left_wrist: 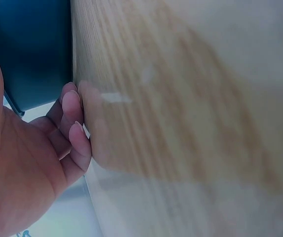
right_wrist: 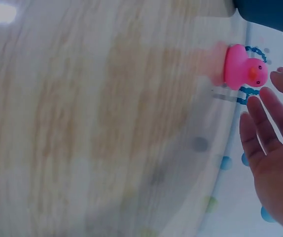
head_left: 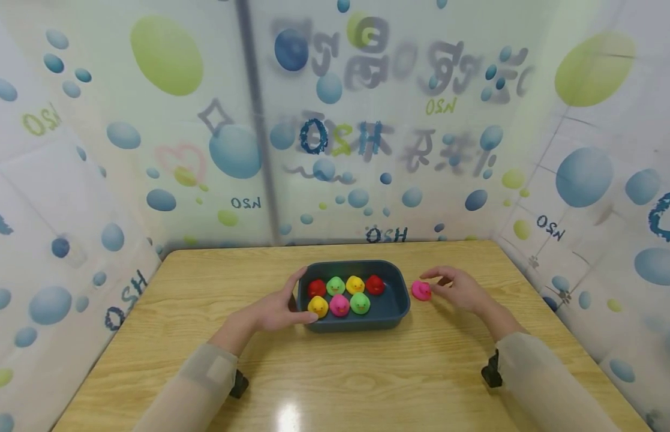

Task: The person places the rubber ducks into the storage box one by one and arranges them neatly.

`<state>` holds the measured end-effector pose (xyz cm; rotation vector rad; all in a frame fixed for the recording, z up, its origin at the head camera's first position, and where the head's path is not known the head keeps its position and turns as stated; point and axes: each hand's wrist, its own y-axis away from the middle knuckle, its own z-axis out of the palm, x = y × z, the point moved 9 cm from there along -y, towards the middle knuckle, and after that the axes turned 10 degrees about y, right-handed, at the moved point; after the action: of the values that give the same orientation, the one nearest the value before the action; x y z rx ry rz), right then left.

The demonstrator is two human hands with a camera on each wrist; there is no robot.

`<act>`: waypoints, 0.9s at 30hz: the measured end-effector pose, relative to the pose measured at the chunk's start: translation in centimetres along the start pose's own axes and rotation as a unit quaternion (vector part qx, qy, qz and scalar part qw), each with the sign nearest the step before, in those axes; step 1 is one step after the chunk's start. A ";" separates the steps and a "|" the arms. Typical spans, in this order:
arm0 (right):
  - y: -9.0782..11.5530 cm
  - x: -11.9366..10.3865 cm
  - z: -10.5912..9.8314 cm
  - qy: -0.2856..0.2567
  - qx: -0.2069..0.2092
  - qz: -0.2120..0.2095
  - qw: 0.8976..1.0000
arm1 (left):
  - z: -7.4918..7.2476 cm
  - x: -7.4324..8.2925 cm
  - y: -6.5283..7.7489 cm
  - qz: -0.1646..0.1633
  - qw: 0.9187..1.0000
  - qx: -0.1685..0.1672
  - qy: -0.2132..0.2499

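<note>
A dark blue rectangular bin [head_left: 391, 309] stands on the table with several rubber ducks in it. Among them are red [head_left: 375, 284], green [head_left: 360, 303], yellow [head_left: 355, 285] and pink [head_left: 339, 305] ones. My left hand [head_left: 275, 309] rests against the bin's left end, thumb over the near rim and index finger stretched along the far left corner. Its other fingers lie loosely bent by the table in the left wrist view. Right of the bin, a pink rubber duck [right_wrist: 237, 69] sits upright on the tabletop. My right hand [head_left: 459, 288] is close beside it, thumb and fingers apart.
The wooden table [head_left: 345, 384] runs back to a patterned curtain [head_left: 335, 198], with more curtain at both sides. Black wrist devices [head_left: 492, 371] sit at both sleeve ends. The bin's right part has bare floor.
</note>
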<state>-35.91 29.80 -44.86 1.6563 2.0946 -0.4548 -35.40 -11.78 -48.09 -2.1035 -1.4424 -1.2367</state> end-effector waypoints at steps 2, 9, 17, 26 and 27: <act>-0.1 0.4 0.5 0.003 -0.014 0.008 1.000 | 0.0 0.0 0.0 -0.002 1.000 0.000 -0.001; 0.0 0.4 1.1 0.015 -0.032 0.006 0.999 | 0.0 -0.1 -0.1 -0.007 1.000 0.000 0.000; 0.5 0.0 0.8 0.033 -0.017 0.002 0.999 | 0.0 0.0 0.0 -0.008 1.000 0.001 -0.004; 1.5 0.5 0.7 0.037 -0.011 0.007 0.999 | 0.0 0.0 0.1 -0.003 1.000 0.001 -0.007; 1.6 0.5 0.7 0.040 -0.011 0.007 0.999 | 0.0 0.0 0.1 -0.003 1.000 0.001 -0.006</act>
<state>-34.37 30.24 -45.66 1.7020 2.1350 -0.3651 -35.32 -11.85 -48.05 -2.1111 -1.4555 -1.2263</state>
